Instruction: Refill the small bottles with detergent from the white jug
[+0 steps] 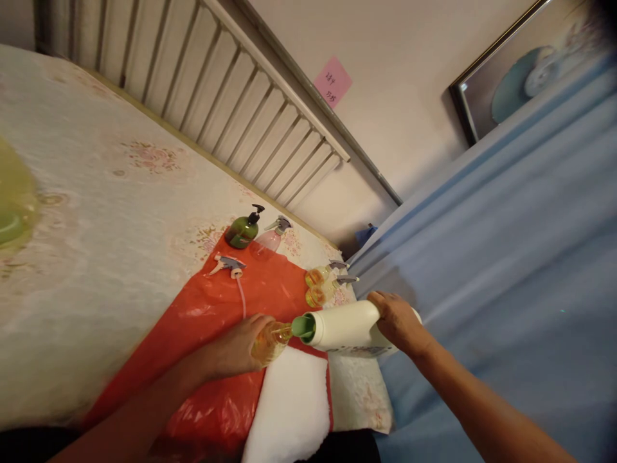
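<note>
My left hand (241, 344) is wrapped around a small clear bottle (270, 342) with amber-yellow liquid in it. My right hand (396, 319) grips a large cream-coloured jug (347, 323) by its handle side, tipped almost level. The jug's green pouring spout (303, 326) meets the mouth of the small bottle; whether liquid is flowing I cannot tell. Beyond my left hand, a detached spray trigger head (229, 265) with its dip tube lies on a red plastic sheet (207, 321). A folded white cloth (296, 399) lies below the two containers.
A green pump bottle (243, 230) and a pink spray bottle (267, 241) stand at the sheet's far edge. Two yellow spray bottles (318, 286) are near the blue curtain (482, 257) on the right. A slatted rail (241, 96) runs behind the floral-covered surface (96, 257). A yellow-green container (14, 199) is far left.
</note>
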Tool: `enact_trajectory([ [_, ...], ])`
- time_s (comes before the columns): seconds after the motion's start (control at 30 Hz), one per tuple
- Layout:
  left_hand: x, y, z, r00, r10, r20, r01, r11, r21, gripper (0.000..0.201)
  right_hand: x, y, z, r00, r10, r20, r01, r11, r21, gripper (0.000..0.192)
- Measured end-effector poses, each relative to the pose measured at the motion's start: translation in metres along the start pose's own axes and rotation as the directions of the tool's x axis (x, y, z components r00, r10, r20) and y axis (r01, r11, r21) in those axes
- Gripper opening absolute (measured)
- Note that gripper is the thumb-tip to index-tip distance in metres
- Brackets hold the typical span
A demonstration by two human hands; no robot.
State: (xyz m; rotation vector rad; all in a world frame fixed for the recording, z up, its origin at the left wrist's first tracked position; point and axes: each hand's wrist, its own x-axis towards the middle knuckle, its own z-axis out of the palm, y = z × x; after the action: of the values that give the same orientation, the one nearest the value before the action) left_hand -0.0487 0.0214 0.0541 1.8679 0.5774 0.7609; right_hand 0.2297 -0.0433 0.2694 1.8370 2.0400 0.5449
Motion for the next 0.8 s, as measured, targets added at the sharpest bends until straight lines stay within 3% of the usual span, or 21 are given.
enact_trajectory([
  [0.3,0.0014,-0.0092,0.0033,1.000,-0.014,0.003,0.014,1.000,0.013,0.042,-0.0001,0.0000,-0.0006,1.000,-0.012,-0.014,0.012,1.000,0.012,0.026],
  [0.63,0.0002,-0.0049,0.0022,1.000,-0.028,0.000,0.028,0.999,-0.016,0.037,-0.0007,0.0005,0.0002,1.000,-0.004,-0.006,0.004,1.000,0.009,0.027],
  [0.8,0.0000,-0.0104,0.0038,1.000,-0.016,-0.007,0.016,1.000,-0.005,0.045,-0.0006,-0.0011,-0.0019,1.000,0.003,-0.002,-0.003,1.000,0.013,0.026],
])
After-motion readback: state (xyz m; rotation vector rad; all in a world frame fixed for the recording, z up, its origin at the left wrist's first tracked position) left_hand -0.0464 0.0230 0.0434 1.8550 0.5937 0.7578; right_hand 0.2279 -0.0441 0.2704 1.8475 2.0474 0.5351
